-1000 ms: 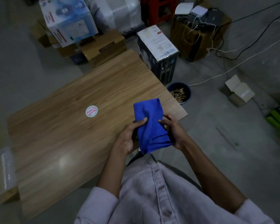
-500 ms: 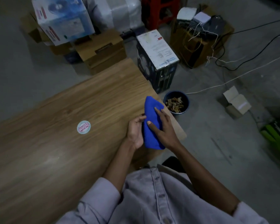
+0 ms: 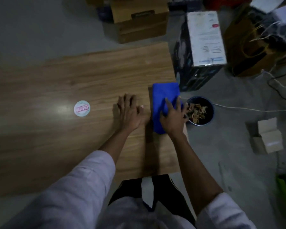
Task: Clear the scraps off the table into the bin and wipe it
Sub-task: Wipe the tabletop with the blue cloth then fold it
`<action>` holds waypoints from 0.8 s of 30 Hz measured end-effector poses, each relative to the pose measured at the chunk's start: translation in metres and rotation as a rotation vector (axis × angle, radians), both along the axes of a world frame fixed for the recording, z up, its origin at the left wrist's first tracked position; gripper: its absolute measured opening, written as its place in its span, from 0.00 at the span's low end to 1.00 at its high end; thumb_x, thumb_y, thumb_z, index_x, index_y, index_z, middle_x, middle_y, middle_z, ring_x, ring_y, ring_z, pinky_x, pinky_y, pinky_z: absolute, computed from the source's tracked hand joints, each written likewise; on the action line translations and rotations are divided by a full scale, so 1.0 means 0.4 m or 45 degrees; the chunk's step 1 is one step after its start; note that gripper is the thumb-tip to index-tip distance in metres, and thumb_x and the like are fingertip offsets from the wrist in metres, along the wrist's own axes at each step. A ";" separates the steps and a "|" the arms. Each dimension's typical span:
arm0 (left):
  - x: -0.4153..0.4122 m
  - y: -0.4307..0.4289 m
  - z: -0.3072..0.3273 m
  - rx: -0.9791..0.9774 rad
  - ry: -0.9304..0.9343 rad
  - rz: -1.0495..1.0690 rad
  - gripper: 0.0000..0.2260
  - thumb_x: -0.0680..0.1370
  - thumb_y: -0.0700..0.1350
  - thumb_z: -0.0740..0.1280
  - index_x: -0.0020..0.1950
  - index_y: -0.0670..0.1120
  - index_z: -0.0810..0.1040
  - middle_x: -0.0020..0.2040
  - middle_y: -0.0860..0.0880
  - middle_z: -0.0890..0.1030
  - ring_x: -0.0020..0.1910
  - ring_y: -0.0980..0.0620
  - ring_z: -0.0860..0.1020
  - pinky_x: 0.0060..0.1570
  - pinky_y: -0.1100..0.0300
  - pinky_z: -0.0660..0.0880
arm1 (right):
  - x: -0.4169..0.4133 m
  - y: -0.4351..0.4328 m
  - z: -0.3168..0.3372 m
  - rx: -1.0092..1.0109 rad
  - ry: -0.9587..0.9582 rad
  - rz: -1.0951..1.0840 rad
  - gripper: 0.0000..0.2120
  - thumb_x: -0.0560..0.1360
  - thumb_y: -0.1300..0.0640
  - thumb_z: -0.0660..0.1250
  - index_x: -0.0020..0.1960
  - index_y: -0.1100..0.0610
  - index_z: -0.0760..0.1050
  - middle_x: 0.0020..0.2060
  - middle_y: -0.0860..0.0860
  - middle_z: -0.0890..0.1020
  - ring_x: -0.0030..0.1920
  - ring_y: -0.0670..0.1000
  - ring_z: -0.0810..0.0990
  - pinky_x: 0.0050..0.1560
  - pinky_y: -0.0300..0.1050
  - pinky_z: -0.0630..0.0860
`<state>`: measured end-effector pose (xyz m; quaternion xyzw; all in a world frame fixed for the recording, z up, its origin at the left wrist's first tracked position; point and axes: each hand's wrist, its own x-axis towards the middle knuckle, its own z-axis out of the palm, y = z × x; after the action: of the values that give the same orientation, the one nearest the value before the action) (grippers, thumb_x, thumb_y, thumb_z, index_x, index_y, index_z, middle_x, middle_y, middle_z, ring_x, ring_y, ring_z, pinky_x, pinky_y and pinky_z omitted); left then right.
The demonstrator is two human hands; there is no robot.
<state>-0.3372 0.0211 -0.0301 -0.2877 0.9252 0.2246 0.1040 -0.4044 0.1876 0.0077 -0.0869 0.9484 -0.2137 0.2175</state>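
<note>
A folded blue cloth [image 3: 163,95] lies flat on the wooden table [image 3: 89,76] near its right edge. My right hand [image 3: 172,118] presses down on the near half of the cloth with spread fingers. My left hand [image 3: 128,111] rests flat on the bare tabletop just left of the cloth, fingers straight. On the floor right of the table stands a dark round bin [image 3: 200,110] holding brown scraps [image 3: 196,111].
A round pink and white sticker [image 3: 82,108] is on the tabletop to the left. A tall printed box [image 3: 203,38] stands by the table's far right corner. Cardboard boxes [image 3: 139,19], a box of cables [image 3: 257,38] and a small open carton [image 3: 267,136] sit on the floor.
The cloth, held up and folded between both hands, now lies flat on the table. My left hand let go and moved onto the tabletop. My right hand presses the cloth down.
</note>
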 end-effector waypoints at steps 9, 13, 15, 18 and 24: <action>0.068 0.002 -0.041 -0.185 -0.075 -0.077 0.30 0.82 0.62 0.47 0.83 0.54 0.53 0.84 0.47 0.48 0.82 0.44 0.46 0.77 0.36 0.46 | 0.072 0.029 0.002 -0.245 0.187 0.073 0.21 0.78 0.57 0.67 0.70 0.48 0.75 0.80 0.50 0.62 0.81 0.53 0.53 0.74 0.66 0.52; 0.040 0.007 -0.020 -0.209 -0.083 -0.046 0.29 0.81 0.60 0.50 0.82 0.52 0.57 0.83 0.46 0.51 0.82 0.42 0.48 0.77 0.36 0.48 | 0.024 0.024 0.009 -0.320 0.242 0.061 0.25 0.78 0.56 0.66 0.75 0.49 0.70 0.79 0.52 0.64 0.81 0.55 0.56 0.74 0.64 0.57; -0.005 -0.006 -0.014 -0.220 -0.056 -0.060 0.28 0.83 0.60 0.52 0.82 0.51 0.58 0.83 0.46 0.52 0.82 0.42 0.49 0.77 0.37 0.48 | -0.024 0.009 -0.006 -0.292 0.218 0.108 0.27 0.80 0.54 0.65 0.78 0.50 0.66 0.80 0.52 0.61 0.81 0.56 0.54 0.75 0.63 0.57; -0.105 -0.042 -0.027 -0.270 -0.002 -0.066 0.28 0.84 0.58 0.51 0.82 0.50 0.55 0.83 0.47 0.52 0.82 0.45 0.48 0.78 0.39 0.46 | -0.098 -0.031 -0.061 -0.155 0.156 0.153 0.28 0.83 0.45 0.60 0.81 0.49 0.59 0.82 0.52 0.54 0.82 0.56 0.48 0.77 0.65 0.53; -0.182 -0.065 -0.089 -0.420 0.143 -0.007 0.27 0.84 0.57 0.46 0.82 0.50 0.58 0.83 0.49 0.56 0.82 0.47 0.52 0.77 0.39 0.51 | -0.073 -0.084 -0.157 -0.034 0.348 0.374 0.33 0.83 0.36 0.52 0.83 0.46 0.48 0.83 0.50 0.45 0.82 0.56 0.39 0.79 0.61 0.39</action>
<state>-0.4098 -0.0051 -0.0658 -0.2852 0.9547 0.0850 0.0041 -0.4337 0.1542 -0.0550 -0.2553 0.9433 -0.1784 0.1145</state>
